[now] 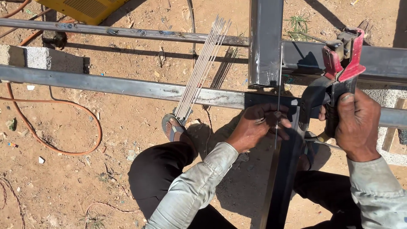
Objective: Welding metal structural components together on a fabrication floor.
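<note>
My right hand (pixel 357 125) grips the black handle of a red welding electrode holder (pixel 343 55), raised over a steel square tube (pixel 127 87). My left hand (pixel 259 126) pinches a thin welding rod (pixel 278 97) that runs upright past the joint where a vertical steel tube (pixel 266 42) meets the horizontal one. A dark steel bar (pixel 282 178) slants down between my knees. My sandalled foot (pixel 173 127) rests on the dirt just left of my left arm.
A bundle of welding rods (pixel 203 63) leans across the horizontal tubes. An orange cable (pixel 63 127) loops over the dirt at left. A concrete block (pixel 42 57) props the tubes at far left; a yellow machine (pixel 85 8) sits at top.
</note>
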